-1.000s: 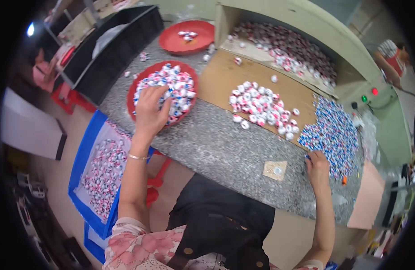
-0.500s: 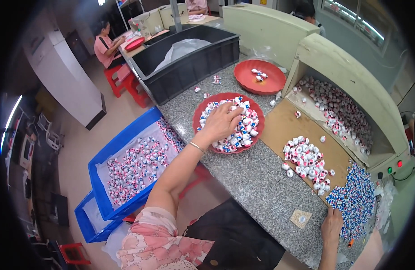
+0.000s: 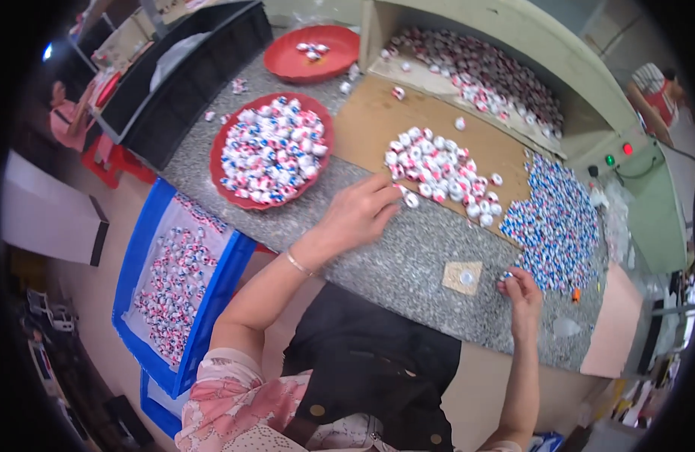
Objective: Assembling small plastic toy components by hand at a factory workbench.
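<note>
My left hand (image 3: pixel 360 214) reaches to the near edge of a pile of small round white pieces with pink patches (image 3: pixel 441 167). Its fingers are closed together at the pile's edge; what they hold, if anything, is hidden. My right hand (image 3: pixel 523 295) pinches a small blue-and-white piece (image 3: pixel 507 276), just left of a heap of tiny blue, white and red pieces (image 3: pixel 560 226). Between my hands lies a tan square with a round pale centre (image 3: pixel 462 278). A red scalloped bowl (image 3: pixel 327 143) full of white, pink and blue pieces stands to the left.
Farther back are a second red bowl (image 3: pixel 283 68) and a pale green machine housing (image 3: pixel 588 98) with many pieces inside. A blue crate (image 3: pixel 129 290) of pieces stands left of the granite counter (image 3: pixel 362 280), below a large black bin (image 3: pixel 189 83). Other people sit or stand farther off.
My left hand has left the filled red bowl and moved right to the white-and-pink pile. My right hand has drawn back from the tiny-piece heap with one piece. The view has shifted right.
</note>
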The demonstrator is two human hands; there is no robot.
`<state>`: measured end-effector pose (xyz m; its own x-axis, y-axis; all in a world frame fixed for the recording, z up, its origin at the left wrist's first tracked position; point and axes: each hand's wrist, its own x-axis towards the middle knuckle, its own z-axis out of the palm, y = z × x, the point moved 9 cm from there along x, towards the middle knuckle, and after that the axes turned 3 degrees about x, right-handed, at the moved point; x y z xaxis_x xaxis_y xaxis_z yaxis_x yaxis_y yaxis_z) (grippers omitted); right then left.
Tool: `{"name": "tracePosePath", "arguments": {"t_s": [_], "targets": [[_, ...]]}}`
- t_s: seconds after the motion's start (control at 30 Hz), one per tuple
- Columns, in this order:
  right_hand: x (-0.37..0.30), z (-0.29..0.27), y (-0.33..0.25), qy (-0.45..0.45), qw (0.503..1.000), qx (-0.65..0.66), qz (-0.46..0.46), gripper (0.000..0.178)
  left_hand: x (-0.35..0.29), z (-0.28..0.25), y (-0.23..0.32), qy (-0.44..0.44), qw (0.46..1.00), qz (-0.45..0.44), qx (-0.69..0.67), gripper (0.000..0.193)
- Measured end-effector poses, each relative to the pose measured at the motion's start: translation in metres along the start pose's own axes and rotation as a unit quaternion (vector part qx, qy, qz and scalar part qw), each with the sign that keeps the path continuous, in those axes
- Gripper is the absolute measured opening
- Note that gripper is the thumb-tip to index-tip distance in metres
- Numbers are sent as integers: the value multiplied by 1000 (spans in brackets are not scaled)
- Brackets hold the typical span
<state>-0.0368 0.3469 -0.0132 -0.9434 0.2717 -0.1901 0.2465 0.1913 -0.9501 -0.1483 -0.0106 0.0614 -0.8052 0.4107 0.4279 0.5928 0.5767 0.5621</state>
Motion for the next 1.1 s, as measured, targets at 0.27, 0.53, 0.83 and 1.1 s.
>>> {"name": "tracePosePath", "arguments": {"t_s": [0.27,0.53,0.83,1.1], "targets": [[-30,31,-40,-1,964,-218,-152,15,21,52,16,6,988,81,133,21],[-36,45,-60,-49,869,-421,-255,16,-17,58,5,-72,963,-92,-241,31],[-39,70,-89,-73,934,-280,-208,10,-86,104,38,-156,662,-292,-673,38],[-33,114,-97,-86,800,-466,-369,5,-79,95,40,-111,742,-247,-613,36]]}}
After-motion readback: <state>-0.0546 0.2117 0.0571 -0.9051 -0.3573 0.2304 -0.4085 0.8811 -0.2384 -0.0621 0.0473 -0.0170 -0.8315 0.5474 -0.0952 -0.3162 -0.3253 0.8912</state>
